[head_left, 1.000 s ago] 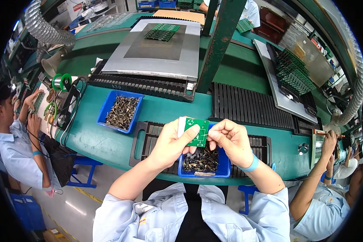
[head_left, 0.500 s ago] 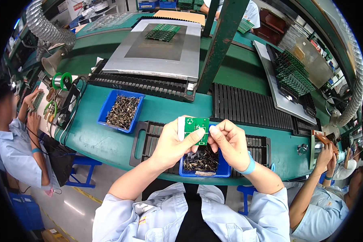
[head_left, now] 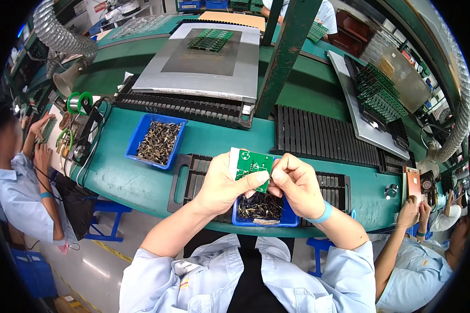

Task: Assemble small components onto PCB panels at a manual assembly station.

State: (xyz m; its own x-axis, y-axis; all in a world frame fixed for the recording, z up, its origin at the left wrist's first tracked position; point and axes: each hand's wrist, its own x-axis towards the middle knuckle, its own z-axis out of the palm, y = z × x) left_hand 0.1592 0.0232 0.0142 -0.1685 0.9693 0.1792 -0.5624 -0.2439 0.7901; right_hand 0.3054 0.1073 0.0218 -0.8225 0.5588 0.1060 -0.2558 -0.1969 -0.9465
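Note:
My left hand (head_left: 222, 182) is closed on a green circuit board (head_left: 248, 160) with a white strip along its left edge, the thumb pressed flat over its face. At the board's right edge, my right hand (head_left: 301, 189) has thumb and forefinger pinched together; whatever sits between the fingertips is too small to make out. Below both hands stands a blue bin (head_left: 290, 217), holding dark small parts with thin leads (head_left: 260, 208). A black slotted rack (head_left: 178, 192) lies under the bin and reaches out on both sides.
Another blue bin (head_left: 132, 146) of loose leaded parts stands to the left. Beyond it, a grey plate (head_left: 198, 78) carries green boards (head_left: 210, 39). A green post (head_left: 283, 68) rises behind my hands. Black racks (head_left: 324, 135) lie right. Co-workers sit at both sides.
The board has tilted slightly in my left hand. My right fingertips have shifted a little left along its edge. The co-worker at right has lowered their hands on an orange-brown panel.

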